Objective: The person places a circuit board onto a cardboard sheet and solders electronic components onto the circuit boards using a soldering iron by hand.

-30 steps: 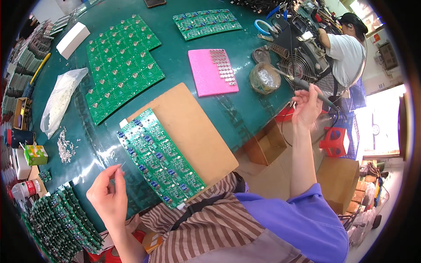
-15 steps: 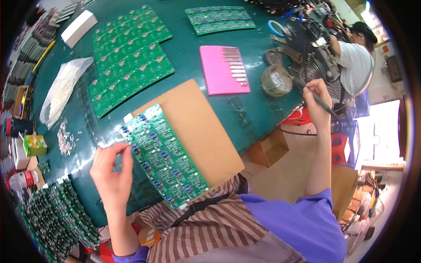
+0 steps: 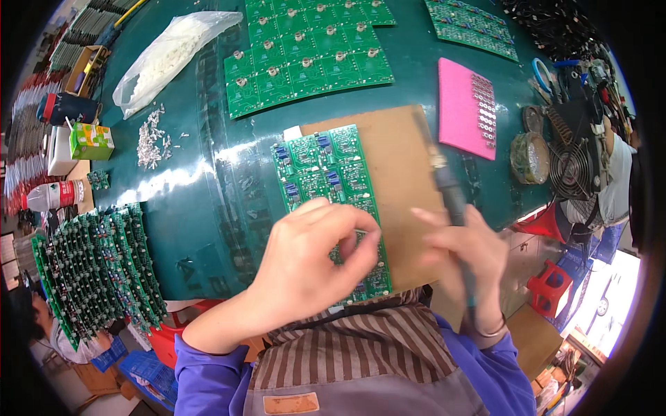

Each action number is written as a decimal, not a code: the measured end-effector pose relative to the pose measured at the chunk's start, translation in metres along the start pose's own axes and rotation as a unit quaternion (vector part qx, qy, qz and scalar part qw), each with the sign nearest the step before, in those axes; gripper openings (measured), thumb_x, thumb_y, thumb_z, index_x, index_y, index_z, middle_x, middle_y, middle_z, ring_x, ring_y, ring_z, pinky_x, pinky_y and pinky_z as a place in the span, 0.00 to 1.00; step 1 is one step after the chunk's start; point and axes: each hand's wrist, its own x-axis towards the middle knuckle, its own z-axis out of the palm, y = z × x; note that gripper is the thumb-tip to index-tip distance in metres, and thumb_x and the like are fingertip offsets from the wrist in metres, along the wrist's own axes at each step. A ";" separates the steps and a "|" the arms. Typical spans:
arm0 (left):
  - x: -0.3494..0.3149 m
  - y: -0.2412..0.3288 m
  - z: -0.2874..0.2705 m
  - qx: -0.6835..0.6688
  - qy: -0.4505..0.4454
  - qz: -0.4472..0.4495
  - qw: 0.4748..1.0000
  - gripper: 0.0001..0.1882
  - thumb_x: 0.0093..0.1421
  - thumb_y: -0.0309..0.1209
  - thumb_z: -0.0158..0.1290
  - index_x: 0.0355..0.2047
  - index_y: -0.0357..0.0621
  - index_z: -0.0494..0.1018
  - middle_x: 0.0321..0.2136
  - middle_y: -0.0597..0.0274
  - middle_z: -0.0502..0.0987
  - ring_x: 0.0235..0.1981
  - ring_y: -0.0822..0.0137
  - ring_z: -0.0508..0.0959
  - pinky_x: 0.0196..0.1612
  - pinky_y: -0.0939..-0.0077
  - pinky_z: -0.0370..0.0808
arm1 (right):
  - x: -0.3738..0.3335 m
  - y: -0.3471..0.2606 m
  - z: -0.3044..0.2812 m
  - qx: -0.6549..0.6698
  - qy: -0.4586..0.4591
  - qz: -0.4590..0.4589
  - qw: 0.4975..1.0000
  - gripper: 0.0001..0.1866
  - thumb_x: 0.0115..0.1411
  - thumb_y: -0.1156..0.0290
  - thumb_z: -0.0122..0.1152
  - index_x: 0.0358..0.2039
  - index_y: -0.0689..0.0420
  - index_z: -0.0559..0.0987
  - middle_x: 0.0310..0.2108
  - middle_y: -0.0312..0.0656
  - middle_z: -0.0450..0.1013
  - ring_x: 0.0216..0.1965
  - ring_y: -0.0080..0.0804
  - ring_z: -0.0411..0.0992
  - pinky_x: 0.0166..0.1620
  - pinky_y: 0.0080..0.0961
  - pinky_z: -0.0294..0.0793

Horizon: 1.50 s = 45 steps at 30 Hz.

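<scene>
A green circuit board with blue components lies lengthwise on a sheet of brown cardboard at the table's near edge. Over the lower part of that board is my left hand, thumb and forefinger pinched together; whatever is between them is too small to make out. My right hand, blurred by motion, grips a soldering iron above the cardboard's right side, its tip pointing up and away from me. To the right lies a pink foam block with a column of small metal parts.
Large green panels lie at the back, a smaller board stack beyond the foam. Left are a bag of white parts, loose pieces and stacked boards. A round tin and a fan stand right.
My right hand has brought the soldering iron from beside the tin to above the cardboard. My left hand has moved over the circuit board. The whole view has turned.
</scene>
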 end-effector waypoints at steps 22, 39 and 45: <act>0.046 -0.040 -0.004 0.243 0.065 -0.010 0.968 0.05 0.53 0.22 0.59 0.29 0.41 0.73 0.27 0.61 0.82 0.13 0.80 0.70 0.17 0.83 0.63 | 0.008 0.017 0.017 0.026 0.133 0.157 0.978 0.51 0.55 0.27 0.31 0.48 0.66 0.76 0.28 0.47 0.78 0.25 0.29 0.74 0.31 0.21 0.71; 0.047 -0.049 0.014 0.227 0.077 -0.049 0.970 0.10 0.52 0.26 0.59 0.29 0.44 0.66 0.15 0.57 0.73 0.19 0.56 0.77 0.18 0.62 0.71 | 0.011 0.026 0.035 0.046 0.078 0.133 0.987 0.16 0.49 0.78 0.61 0.39 0.71 0.78 0.29 0.48 0.78 0.23 0.28 0.72 0.29 0.21 0.72; 0.046 -0.054 0.018 0.229 0.102 -0.020 0.968 0.10 0.51 0.25 0.59 0.27 0.45 0.67 0.14 0.59 0.72 0.18 0.57 0.77 0.18 0.63 0.71 | 0.016 0.019 0.026 0.034 -0.007 0.169 0.985 0.18 0.58 0.71 0.55 0.45 0.70 0.76 0.32 0.51 0.77 0.32 0.31 0.75 0.36 0.22 0.72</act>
